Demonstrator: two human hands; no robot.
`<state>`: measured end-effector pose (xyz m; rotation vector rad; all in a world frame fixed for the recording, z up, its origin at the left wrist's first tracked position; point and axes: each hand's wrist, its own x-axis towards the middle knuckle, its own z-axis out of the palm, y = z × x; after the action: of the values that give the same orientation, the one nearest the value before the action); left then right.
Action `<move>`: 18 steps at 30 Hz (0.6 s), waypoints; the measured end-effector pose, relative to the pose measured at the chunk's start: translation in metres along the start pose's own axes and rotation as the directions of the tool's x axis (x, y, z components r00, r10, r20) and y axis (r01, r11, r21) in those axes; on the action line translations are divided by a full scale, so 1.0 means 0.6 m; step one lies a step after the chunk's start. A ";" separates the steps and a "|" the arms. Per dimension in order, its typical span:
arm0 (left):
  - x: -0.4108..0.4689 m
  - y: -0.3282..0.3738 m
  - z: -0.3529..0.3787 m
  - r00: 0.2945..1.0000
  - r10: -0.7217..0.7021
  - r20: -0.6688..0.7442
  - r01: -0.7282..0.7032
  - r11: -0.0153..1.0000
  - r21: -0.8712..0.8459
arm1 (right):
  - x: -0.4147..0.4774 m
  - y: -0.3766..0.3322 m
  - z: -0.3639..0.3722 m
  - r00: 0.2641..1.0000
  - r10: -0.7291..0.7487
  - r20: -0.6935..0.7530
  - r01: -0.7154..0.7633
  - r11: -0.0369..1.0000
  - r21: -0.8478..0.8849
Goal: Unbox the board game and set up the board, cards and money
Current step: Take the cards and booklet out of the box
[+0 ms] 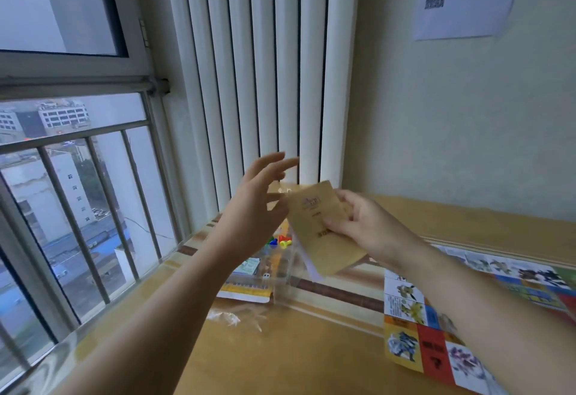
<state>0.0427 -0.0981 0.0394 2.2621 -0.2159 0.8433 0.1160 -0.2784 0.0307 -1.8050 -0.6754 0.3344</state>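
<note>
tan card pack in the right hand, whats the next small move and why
Probably close the left hand on the tan card pack: the right hand pinches it in mid-air, and the left hovers open beside it.

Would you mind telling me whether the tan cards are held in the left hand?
No, the right hand grips the tan cards, while the left hand is beside them with fingers spread straight.

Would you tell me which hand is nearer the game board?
Right. The right hand, gripping the tan cards, is just up-left of the game board; the left hand, open, is farther left beyond those cards.
</note>
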 end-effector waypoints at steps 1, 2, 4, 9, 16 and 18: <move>-0.011 -0.024 0.005 0.998 -0.057 -0.006 0.057 0.996 0.074 | 0.002 0.025 0.004 0.995 0.054 -0.081 -0.061 0.995 -0.083; -0.026 -0.050 0.010 0.992 -0.129 0.004 0.127 0.979 0.160 | 0.002 0.053 0.008 0.982 0.120 -0.143 -0.144 0.976 -0.165; -0.058 -0.102 0.019 0.963 -0.266 0.046 0.236 0.913 0.334 | 0.004 0.106 0.018 0.949 0.255 -0.183 -0.298 0.914 -0.276; -0.107 -0.172 0.019 0.857 -0.512 0.049 0.426 0.760 0.491 | 0.023 0.169 0.074 0.897 0.399 -0.187 -0.441 0.797 -0.413; -0.124 -0.188 -0.002 0.797 -0.596 0.095 0.465 0.707 0.532 | 0.033 0.136 0.095 0.859 0.508 -0.067 -0.371 0.528 -0.764; -0.127 -0.188 -0.005 0.769 -0.630 0.114 0.474 0.680 0.560 | 0.033 0.125 0.085 0.879 0.468 -0.092 -0.349 0.499 -0.793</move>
<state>0.0246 -0.0191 -0.0695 2.7024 0.6304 0.2192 0.1250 -0.2431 -0.0543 -2.8664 -0.4945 0.5345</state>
